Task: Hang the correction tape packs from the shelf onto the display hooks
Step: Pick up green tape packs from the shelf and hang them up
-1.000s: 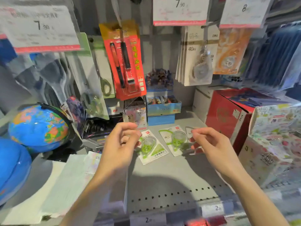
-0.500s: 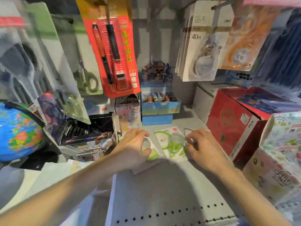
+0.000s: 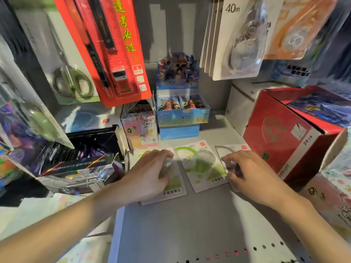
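Observation:
Three white-and-green correction tape packs lie flat side by side on the grey shelf (image 3: 190, 224). My left hand (image 3: 150, 173) covers the left pack (image 3: 171, 188), its fingers curled round the clear blister. The middle pack (image 3: 201, 166) lies untouched between my hands. My right hand (image 3: 250, 173) is on the right pack (image 3: 234, 149), thumb and fingers curled round its blister. White 40m tape packs (image 3: 239, 40) and an orange pack (image 3: 296, 27) hang at the upper right; their hooks are out of view.
A red pen pack (image 3: 114, 44) and a scissors pack (image 3: 70, 76) hang at the upper left. Blue card boxes (image 3: 180, 111) and a pink box (image 3: 140, 130) stand behind the packs. A red carton (image 3: 281, 133) is close on the right, a black box (image 3: 79, 158) on the left.
Both hands came down from above the shelf onto the outer packs and curled round their blisters. The view moved closer and lower.

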Available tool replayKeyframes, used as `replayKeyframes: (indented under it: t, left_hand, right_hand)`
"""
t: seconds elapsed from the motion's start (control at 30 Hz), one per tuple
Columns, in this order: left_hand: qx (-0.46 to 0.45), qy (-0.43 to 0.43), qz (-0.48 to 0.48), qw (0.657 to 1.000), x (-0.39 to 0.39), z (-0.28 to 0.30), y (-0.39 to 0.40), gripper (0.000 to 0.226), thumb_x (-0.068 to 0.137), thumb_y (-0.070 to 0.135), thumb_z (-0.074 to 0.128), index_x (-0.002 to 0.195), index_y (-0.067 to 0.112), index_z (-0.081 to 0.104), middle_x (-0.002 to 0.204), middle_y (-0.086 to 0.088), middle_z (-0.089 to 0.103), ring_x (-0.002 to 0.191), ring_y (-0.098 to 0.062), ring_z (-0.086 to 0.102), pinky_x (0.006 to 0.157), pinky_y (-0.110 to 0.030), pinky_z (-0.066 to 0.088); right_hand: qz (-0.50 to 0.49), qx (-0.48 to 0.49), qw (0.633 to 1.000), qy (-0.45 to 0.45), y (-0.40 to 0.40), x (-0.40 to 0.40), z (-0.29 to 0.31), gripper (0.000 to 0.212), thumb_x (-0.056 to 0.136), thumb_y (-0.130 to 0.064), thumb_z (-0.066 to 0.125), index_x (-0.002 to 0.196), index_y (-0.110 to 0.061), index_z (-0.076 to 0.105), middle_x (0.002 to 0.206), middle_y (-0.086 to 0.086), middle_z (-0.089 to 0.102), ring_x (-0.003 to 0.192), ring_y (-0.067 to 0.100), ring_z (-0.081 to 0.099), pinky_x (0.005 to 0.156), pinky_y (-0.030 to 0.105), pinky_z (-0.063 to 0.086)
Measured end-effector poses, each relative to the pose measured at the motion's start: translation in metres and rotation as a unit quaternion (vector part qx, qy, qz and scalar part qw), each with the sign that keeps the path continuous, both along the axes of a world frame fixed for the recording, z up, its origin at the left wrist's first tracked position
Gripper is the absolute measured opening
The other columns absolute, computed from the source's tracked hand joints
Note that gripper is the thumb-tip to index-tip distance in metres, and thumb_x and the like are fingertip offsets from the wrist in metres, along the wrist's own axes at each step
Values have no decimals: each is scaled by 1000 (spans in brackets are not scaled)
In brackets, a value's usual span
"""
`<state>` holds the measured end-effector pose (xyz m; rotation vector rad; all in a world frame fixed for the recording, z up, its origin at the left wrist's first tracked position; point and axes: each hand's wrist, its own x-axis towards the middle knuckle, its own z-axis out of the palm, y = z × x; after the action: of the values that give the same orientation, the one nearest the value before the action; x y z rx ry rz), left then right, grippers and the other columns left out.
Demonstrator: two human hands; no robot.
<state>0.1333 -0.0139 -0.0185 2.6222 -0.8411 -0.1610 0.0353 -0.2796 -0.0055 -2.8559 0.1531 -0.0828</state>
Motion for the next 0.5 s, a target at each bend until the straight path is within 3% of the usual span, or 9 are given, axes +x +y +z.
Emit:
replayKeyframes:
  t: [0.13,0.23,0.3,0.37,0.43,0.5]
  left_hand:
    - [-17,8,-23,1000,2,-1,2,55,93,23,66,144,31,45,149,9,45,139,-8,37,99,-12,24]
    - [-11,13,-13,1000,3,-2,3,58,94,23,65,147,27,43,151,6,41,142,-10,34,101,-12,22]
    - [10,24,0,1000,3,-2,2,63,95,30,63,152,23,38,155,2,37,146,-15,30,108,-18,23]
    - [36,30,21,999,1,-1,0,70,96,40,61,156,18,32,157,-3,33,148,-22,28,116,-30,27]
    - [60,29,44,997,1,0,-3,75,96,48,59,156,13,30,156,-5,31,146,-26,28,116,-37,32]
    - [70,29,56,996,2,0,-4,72,97,50,57,152,12,33,151,-4,32,143,-26,29,113,-38,36]
  right_hand:
    - [-4,-2,1000,15,-3,0,0,47,87,-21,69,133,-22,64,109,-8,58,117,21,53,90,27,38]
    - [-10,-8,999,30,-5,2,-1,53,89,-25,69,141,-22,59,130,-3,62,126,21,51,103,31,40]
    - [-16,-15,999,40,-6,2,0,53,90,-27,69,142,-23,58,131,-1,62,126,23,51,105,36,42]
    - [-13,-22,999,37,-1,5,1,43,92,-31,66,134,-24,62,127,0,63,124,26,52,103,40,44]
    - [-23,-30,999,19,10,15,3,24,96,-44,60,110,-26,64,115,3,64,118,31,56,96,42,47]
    - [-47,-47,998,23,26,30,1,44,95,-65,50,105,-24,64,113,6,62,117,33,57,93,42,48]
